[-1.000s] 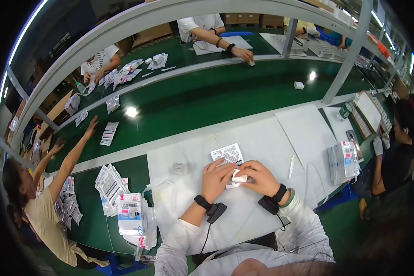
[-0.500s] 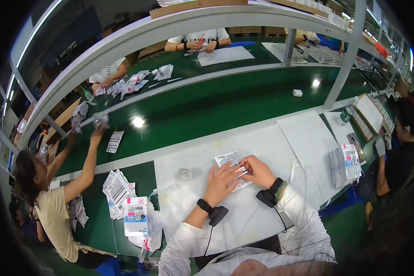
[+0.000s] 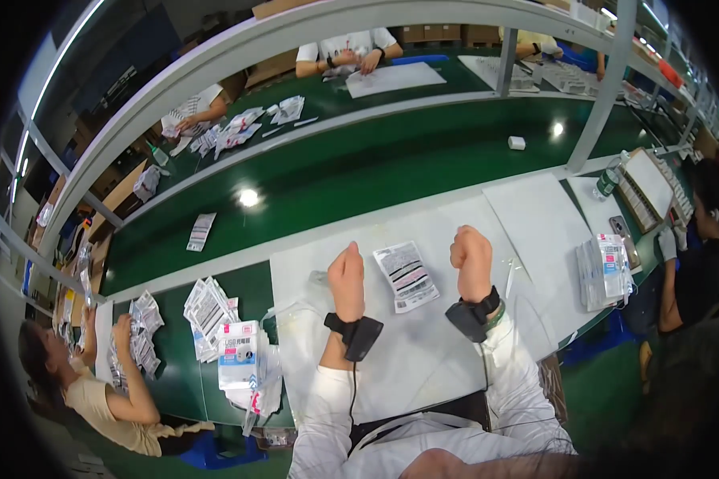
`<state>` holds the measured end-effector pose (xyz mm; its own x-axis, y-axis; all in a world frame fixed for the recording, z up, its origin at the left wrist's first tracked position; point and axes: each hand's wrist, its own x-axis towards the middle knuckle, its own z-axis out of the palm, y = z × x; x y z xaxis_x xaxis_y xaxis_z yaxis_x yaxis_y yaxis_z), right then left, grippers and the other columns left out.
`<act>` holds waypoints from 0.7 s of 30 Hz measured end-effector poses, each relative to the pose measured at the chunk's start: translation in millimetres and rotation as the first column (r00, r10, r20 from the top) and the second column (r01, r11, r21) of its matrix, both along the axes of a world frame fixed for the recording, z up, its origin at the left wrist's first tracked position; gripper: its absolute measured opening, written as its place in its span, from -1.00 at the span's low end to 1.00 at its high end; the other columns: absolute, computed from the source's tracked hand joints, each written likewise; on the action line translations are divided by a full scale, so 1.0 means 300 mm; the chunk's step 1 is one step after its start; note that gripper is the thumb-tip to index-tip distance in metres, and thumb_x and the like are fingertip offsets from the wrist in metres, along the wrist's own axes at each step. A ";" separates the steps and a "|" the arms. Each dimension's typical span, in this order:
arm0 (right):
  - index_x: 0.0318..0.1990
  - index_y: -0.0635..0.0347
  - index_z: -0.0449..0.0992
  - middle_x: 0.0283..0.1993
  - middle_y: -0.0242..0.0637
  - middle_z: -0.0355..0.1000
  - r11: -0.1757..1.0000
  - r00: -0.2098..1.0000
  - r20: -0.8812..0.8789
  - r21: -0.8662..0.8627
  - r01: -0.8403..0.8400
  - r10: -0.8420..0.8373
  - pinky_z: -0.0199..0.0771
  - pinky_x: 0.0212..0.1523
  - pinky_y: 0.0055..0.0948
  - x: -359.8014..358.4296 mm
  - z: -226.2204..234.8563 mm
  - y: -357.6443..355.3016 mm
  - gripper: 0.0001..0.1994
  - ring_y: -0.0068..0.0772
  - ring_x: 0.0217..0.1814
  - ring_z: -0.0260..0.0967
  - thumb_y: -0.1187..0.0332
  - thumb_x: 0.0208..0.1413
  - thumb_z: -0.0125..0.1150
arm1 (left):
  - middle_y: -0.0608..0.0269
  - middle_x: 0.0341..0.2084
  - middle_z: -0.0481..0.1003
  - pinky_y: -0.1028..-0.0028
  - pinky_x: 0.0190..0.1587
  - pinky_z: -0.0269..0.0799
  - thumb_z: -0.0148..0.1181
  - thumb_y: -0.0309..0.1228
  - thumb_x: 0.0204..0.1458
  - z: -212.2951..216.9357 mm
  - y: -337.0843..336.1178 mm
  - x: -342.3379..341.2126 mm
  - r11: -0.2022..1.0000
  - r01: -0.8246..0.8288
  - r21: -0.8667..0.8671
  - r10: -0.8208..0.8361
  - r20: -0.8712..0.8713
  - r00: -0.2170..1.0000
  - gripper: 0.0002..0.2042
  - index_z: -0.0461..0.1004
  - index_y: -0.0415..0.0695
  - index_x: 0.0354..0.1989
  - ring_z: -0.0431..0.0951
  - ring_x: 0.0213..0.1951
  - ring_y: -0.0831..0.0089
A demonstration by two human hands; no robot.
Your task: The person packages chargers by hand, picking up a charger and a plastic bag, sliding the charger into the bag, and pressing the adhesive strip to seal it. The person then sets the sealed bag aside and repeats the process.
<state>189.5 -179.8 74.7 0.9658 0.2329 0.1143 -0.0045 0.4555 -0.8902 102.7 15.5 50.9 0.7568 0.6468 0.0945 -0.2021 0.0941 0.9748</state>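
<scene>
Now, the left hand [image 3: 347, 281] and right hand [image 3: 473, 259] are forming narrow, curled fists apart; whether they are holding anything, I cannot tell. Between them, a printed packet [image 3: 407, 277] is lying on the white sheet [image 3: 423, 355], while a clear plastic piece [image 3: 318, 279] is sitting just beside the left hand.

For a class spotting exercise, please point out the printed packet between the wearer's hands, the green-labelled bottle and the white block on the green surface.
Printed packet [image 3: 406, 277], head view: middle of its upper face.
Green-labelled bottle [image 3: 606, 185], head view: its label.
White block [image 3: 517, 143], head view: middle of its visible body.
</scene>
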 end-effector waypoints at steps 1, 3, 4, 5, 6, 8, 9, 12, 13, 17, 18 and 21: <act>-0.60 0.10 0.17 -0.68 -0.55 -0.06 0.988 0.996 0.078 -0.144 0.057 -0.047 -0.20 -0.62 -0.50 -0.005 -0.002 0.001 -0.64 -0.71 -0.65 -0.17 0.31 0.26 0.00 | 0.52 -0.73 0.17 0.51 -0.60 -0.08 0.00 -0.27 0.31 -0.006 -0.004 -0.005 1.000 0.005 0.002 -0.005 0.008 1.000 -0.59 0.24 -0.13 -0.64 0.11 -0.67 0.66; -0.61 0.14 0.19 -0.69 -0.49 -0.02 0.953 0.971 0.215 -0.259 0.156 -0.101 -0.14 -0.62 -0.46 0.020 -0.046 -0.017 -0.65 -0.64 -0.67 -0.12 0.30 0.24 0.02 | 0.38 -0.75 0.22 0.43 -0.62 0.01 0.04 -0.25 0.28 -0.020 -0.011 -0.023 0.937 -0.080 0.341 0.085 0.000 0.996 -0.57 0.23 -0.17 -0.65 0.18 -0.71 0.53; -0.61 0.18 0.22 -0.71 -0.42 0.02 0.897 0.930 0.345 -0.359 0.258 -0.130 -0.09 -0.62 -0.43 0.038 -0.077 -0.028 -0.65 -0.56 -0.69 -0.07 0.29 0.22 0.03 | 0.31 -0.77 0.25 0.40 -0.63 0.06 0.05 -0.24 0.26 -0.026 -0.018 -0.024 0.861 -0.116 0.496 0.130 0.005 0.991 -0.56 0.23 -0.19 -0.66 0.22 -0.73 0.47; -0.62 0.22 0.24 -0.73 -0.36 0.05 0.820 0.873 0.468 -0.441 0.365 -0.137 -0.04 -0.63 -0.40 0.055 -0.113 -0.039 -0.64 -0.49 -0.71 -0.02 0.28 0.20 0.05 | 0.31 -0.77 0.25 0.40 -0.63 0.06 0.05 -0.24 0.26 -0.040 -0.022 -0.011 0.864 -0.110 0.492 0.125 0.003 0.992 -0.56 0.23 -0.19 -0.66 0.22 -0.73 0.47; -0.62 0.22 0.24 -0.73 -0.36 0.05 0.818 0.879 0.458 -0.451 0.357 -0.131 -0.04 -0.63 -0.40 0.059 -0.139 -0.038 -0.64 -0.49 -0.71 -0.02 0.28 0.20 0.05 | 0.26 -0.77 0.25 0.38 -0.62 0.06 0.07 -0.26 0.25 -0.064 -0.019 -0.012 0.776 -0.132 0.617 0.157 0.015 0.988 -0.58 0.25 -0.21 -0.65 0.21 -0.72 0.43; -0.58 0.26 0.31 -0.71 -0.23 0.14 0.690 0.883 0.457 -0.606 0.395 -0.105 0.07 -0.60 -0.32 0.080 -0.180 -0.035 -0.67 -0.31 -0.69 0.09 0.24 0.14 0.09 | 0.17 -0.77 0.26 0.33 -0.59 0.06 0.10 -0.29 0.22 -0.115 -0.021 -0.018 0.555 -0.147 0.819 0.203 0.037 0.978 -0.61 0.29 -0.24 -0.63 0.19 -0.70 0.34; -0.56 0.27 0.35 -0.70 -0.17 0.19 0.612 0.887 0.452 -0.678 0.407 -0.090 0.12 -0.59 -0.28 0.076 -0.199 -0.041 -0.68 -0.22 -0.68 0.14 0.22 0.11 0.12 | 0.17 -0.77 0.26 0.33 -0.59 0.06 0.10 -0.29 0.22 -0.136 -0.017 -0.024 0.565 -0.127 0.815 0.202 0.013 0.979 -0.61 0.29 -0.24 -0.63 0.19 -0.70 0.34; -0.54 0.26 0.39 -0.68 -0.12 0.23 0.579 0.919 0.384 -0.730 0.363 -0.092 0.15 -0.57 -0.24 0.082 -0.228 -0.029 -0.69 -0.13 -0.66 0.15 0.19 0.07 0.14 | 0.06 -0.75 0.27 0.29 -0.58 0.12 0.12 -0.29 0.19 -0.163 0.026 0.003 0.653 -0.048 0.756 0.198 -0.108 0.974 -0.63 0.33 -0.26 -0.61 0.20 -0.70 0.24; -0.53 0.25 0.41 -0.67 -0.09 0.25 0.568 0.928 0.360 -0.746 0.348 -0.096 0.17 -0.56 -0.23 0.086 -0.231 -0.026 -0.69 -0.09 -0.65 0.16 0.18 0.05 0.15 | 0.06 -0.75 0.27 0.29 -0.58 0.12 0.12 -0.29 0.19 -0.169 0.023 0.004 0.655 -0.045 0.754 0.196 -0.111 0.974 -0.63 0.33 -0.26 -0.61 0.20 -0.70 0.24; -0.54 0.28 0.38 -0.68 -0.10 0.21 0.541 0.925 0.373 -0.764 0.350 -0.072 0.16 -0.56 -0.24 0.085 -0.238 -0.037 -0.68 -0.14 -0.66 0.16 0.20 0.09 0.13 | 0.09 -0.78 0.26 0.31 -0.59 0.11 0.11 -0.28 0.20 -0.175 0.013 -0.001 0.621 -0.018 0.783 0.219 -0.151 0.964 -0.63 0.34 -0.28 -0.59 0.21 -0.73 0.30; -0.54 0.28 0.38 -0.68 -0.10 0.21 0.543 0.924 0.376 -0.762 0.351 -0.070 0.16 -0.56 -0.24 0.085 -0.239 -0.036 -0.68 -0.14 -0.66 0.16 0.20 0.09 0.13 | 0.10 -0.77 0.28 0.32 -0.58 0.12 0.11 -0.27 0.20 -0.173 0.016 -0.004 0.645 0.000 0.764 0.212 -0.179 0.961 -0.63 0.35 -0.27 -0.59 0.22 -0.71 0.33; -0.54 0.28 0.38 -0.70 -0.16 0.21 0.683 0.933 0.349 -0.661 0.310 -0.086 0.15 -0.55 -0.24 0.095 -0.225 -0.035 -0.70 -0.21 -0.67 0.16 0.24 0.09 0.19 | 0.12 -0.75 0.31 0.34 -0.56 0.14 0.10 -0.27 0.21 -0.148 0.018 -0.007 0.687 0.027 0.726 0.194 -0.219 0.956 -0.64 0.39 -0.25 -0.57 0.25 -0.69 0.39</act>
<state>217.9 -190.4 7.1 0.9527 0.1593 0.2590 0.2989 -0.3339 -0.8940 100.6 20.8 6.4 0.7685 0.5249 0.3658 0.0932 -0.6574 0.7477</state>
